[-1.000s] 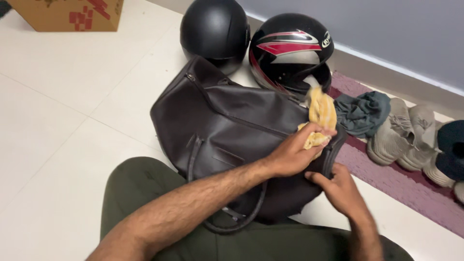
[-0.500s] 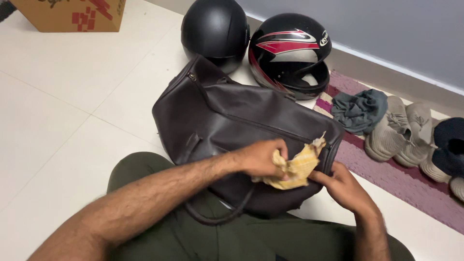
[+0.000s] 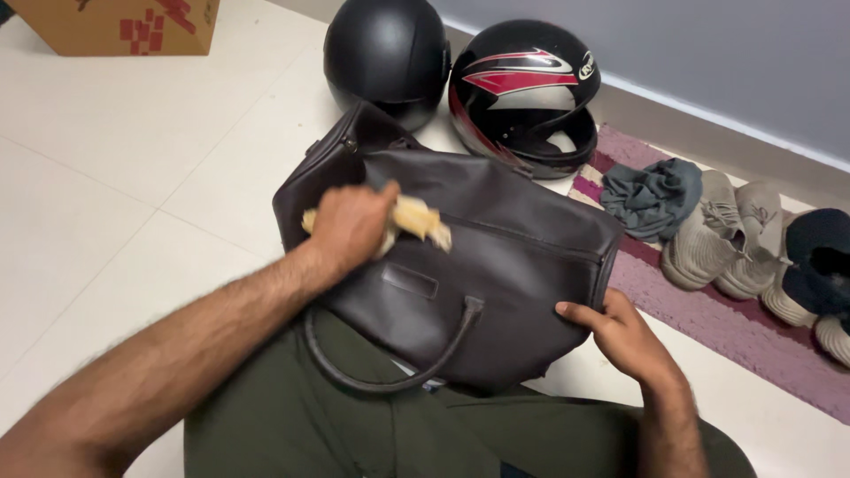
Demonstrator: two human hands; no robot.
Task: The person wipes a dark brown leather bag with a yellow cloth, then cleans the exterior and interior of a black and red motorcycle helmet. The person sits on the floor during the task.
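You are pressing your left hand [image 3: 350, 226] down on the upper left part of a dark brown leather bag [image 3: 496, 239], with your fingers closed around a crumpled yellow cloth [image 3: 416, 219]. One end of the cloth is poking out to the right of your knuckles and a smaller bit is showing at the left of the hand; the cloth is blurred, so its weave is hard to tell. The bag is lying across your lap, on your dark green trousers [image 3: 354, 434], with its far end reaching over the pale tiled floor [image 3: 115, 177]. Its leather is looking smooth and slightly glossy, with soft creases, a seam running across the upper side, a small rectangular patch near the middle and a zip pull at the far left corner. A rounded handle [image 3: 390, 376] is curving down from the front panel towards you.

Your right hand [image 3: 620, 336] is gripping the bag's lower right edge, thumb lying on top of the leather and fingers wrapped under it.

Beyond the bag, a plain black helmet [image 3: 385, 53] and a black helmet with red and white stripes [image 3: 522, 88] are sitting side by side near the wall. To the right, a grey-blue rag [image 3: 651, 195] and pale shoes [image 3: 726, 235] are resting on a purple mat [image 3: 735, 345]. A cardboard box [image 3: 115, 22] is showing at the top left.
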